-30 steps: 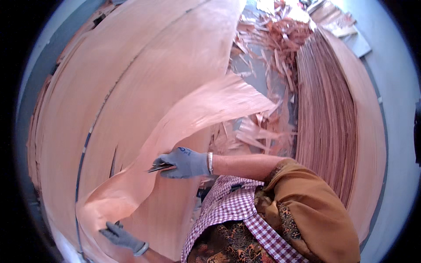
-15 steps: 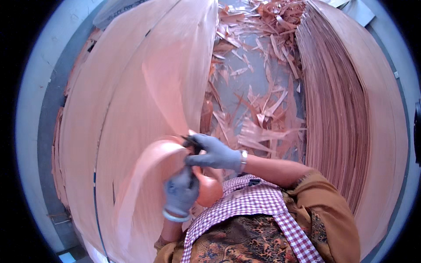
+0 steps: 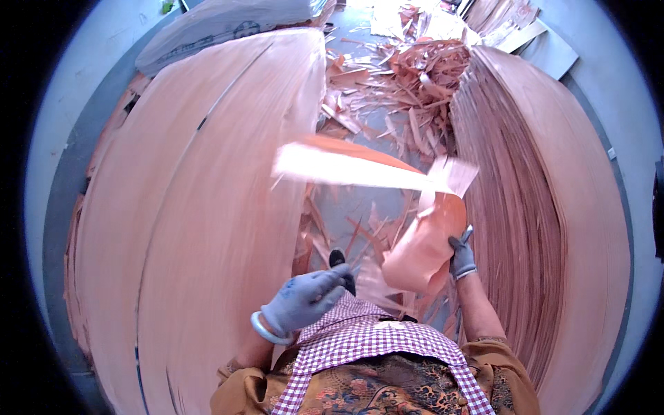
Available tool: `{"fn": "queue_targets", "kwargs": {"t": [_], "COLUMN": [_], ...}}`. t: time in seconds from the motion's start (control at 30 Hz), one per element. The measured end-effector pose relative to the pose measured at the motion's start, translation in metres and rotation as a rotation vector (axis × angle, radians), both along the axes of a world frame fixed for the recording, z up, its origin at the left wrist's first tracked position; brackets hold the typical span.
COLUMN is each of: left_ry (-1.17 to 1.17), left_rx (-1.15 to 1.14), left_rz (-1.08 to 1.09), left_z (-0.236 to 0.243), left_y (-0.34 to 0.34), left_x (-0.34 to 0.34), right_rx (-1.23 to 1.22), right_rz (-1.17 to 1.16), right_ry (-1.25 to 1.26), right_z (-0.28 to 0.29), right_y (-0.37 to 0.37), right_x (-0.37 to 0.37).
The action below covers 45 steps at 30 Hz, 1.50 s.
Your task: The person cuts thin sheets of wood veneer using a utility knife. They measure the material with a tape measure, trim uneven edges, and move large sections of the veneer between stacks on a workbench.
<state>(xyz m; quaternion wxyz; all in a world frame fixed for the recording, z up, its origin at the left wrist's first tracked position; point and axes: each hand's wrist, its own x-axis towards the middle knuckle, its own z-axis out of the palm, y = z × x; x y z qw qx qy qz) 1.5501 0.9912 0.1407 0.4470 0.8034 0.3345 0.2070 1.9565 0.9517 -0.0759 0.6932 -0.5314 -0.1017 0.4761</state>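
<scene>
Head view: veneer stacks (image 3: 207,207) w/ scrap-strewn grey floor (image 3: 360,207) betw.

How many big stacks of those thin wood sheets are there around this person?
2. One veneer stack lies to the person's left, the other veneer stack to their right, with scrap strips on the floor between. More may lie outside the view.

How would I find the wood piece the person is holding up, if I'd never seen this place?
Look between the two big stacks of thin wood sheets, the left stack and the right stack. Above the scrap-strewn floor, the gloved right hand grips a curled sheet. It alone is lifted, bent and blurred; the others lie flat.
</scene>
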Motion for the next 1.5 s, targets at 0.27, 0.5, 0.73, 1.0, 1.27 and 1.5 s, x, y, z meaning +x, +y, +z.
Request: {"fn": "queue_targets", "kwargs": {"t": [0.27, 0.5, 0.73, 1.0, 1.27, 1.5], "left_ry": [0.281, 0.256, 0.269, 0.494, 0.613, 0.436], "left_rx": [0.207, 0.329, 0.308, 0.235, 0.059, 0.239], "left_rz": [0.394, 0.274, 0.138, 0.269, 0.555, 0.691], "left_z": [-0.03, -0.032, -0.044, -0.038, -0.058, -0.077], "left_y": [0.187, 0.345, 0.497, 0.627, 0.761, 0.96], "left_x": [-0.042, 0.012, 0.098, 0.135, 0.113, 0.122], "right_rx": [-0.448, -0.565, -0.487, -0.331, -0.315, -0.296], "right_rz": [0.095, 0.061, 0.059, 0.351, 0.49, 0.572], "right_ry": [0.069, 0.183, -0.264, -0.137, -0.251, -0.393], "right_z": [-0.072, -0.072, -0.131, -0.07, -0.023, -0.012], "right_y": [0.042, 0.109, 0.231, 0.51, 0.77, 0.978], "right_x": [0.084, 0.126, 0.222, 0.267, 0.27, 0.301]}}
